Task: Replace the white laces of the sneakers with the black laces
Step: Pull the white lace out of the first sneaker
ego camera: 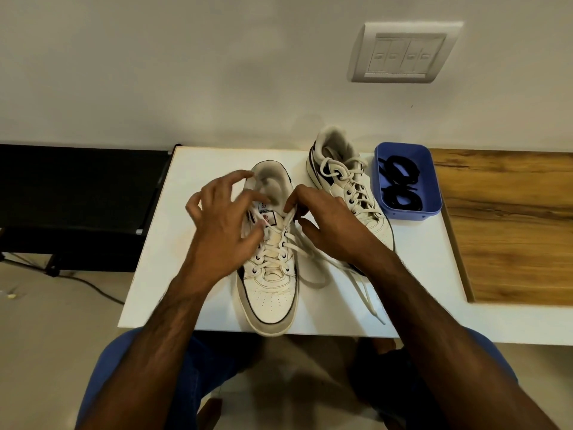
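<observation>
Pinching the white lace (290, 217) atop the near sneaker (269, 274), the right hand (328, 225) grips narrowly; at nine o'clock, the blurred left hand (223, 218) hovers, fingers loosely curled, holding uncertain.

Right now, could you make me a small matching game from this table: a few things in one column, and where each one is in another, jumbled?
Things:
1. black laces
2. near sneaker
3. far sneaker
4. switch plate

Places:
A. on the wall above the table
B. under both hands, toe toward the person
C. coiled in the blue tray
D. between the near sneaker and the blue tray, white lace in its eyelets

Pairs: 1-C, 2-B, 3-D, 4-A
</observation>
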Demonstrator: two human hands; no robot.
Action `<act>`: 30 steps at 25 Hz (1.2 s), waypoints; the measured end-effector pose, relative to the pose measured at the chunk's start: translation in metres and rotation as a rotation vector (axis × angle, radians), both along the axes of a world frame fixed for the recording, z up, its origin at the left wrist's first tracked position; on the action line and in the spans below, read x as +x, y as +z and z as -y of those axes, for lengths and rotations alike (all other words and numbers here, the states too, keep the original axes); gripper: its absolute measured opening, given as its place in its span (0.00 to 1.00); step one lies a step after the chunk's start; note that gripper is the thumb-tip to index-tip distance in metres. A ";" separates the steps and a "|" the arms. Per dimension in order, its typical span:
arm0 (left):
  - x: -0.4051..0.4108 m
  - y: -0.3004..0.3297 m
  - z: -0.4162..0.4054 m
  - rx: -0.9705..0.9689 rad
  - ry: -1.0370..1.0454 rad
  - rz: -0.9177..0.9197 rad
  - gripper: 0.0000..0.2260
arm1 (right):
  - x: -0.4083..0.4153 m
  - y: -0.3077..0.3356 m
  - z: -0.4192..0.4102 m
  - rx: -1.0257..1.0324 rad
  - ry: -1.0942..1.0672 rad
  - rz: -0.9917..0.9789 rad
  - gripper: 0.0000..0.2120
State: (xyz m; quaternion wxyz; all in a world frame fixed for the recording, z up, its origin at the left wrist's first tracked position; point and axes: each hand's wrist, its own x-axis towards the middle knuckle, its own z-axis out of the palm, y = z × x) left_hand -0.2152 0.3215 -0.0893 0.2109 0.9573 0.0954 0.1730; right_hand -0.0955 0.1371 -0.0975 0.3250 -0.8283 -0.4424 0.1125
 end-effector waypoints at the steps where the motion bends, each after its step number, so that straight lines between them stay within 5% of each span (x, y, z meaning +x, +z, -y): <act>1: 0.000 -0.001 0.003 0.042 -0.087 -0.033 0.11 | 0.000 0.000 0.000 0.002 0.001 -0.003 0.17; 6: 0.002 -0.010 -0.001 0.074 -0.185 -0.037 0.06 | -0.001 0.000 0.000 0.000 0.004 -0.002 0.16; 13: -0.001 -0.003 -0.021 -0.453 0.493 0.318 0.06 | -0.001 0.002 0.000 -0.012 -0.008 0.003 0.18; 20: 0.000 -0.007 0.002 0.040 -0.161 -0.045 0.08 | -0.002 0.001 -0.001 0.007 -0.011 -0.004 0.18; 23: 0.001 -0.013 0.001 0.102 -0.222 -0.056 0.05 | -0.002 0.001 -0.001 0.004 -0.009 -0.003 0.18; 26: 0.005 -0.008 0.001 -0.056 -0.021 0.093 0.05 | -0.002 0.003 0.000 -0.016 -0.027 -0.013 0.17; 30: 0.000 -0.003 -0.012 -0.495 0.407 0.304 0.11 | -0.002 0.003 0.000 -0.020 -0.014 -0.004 0.16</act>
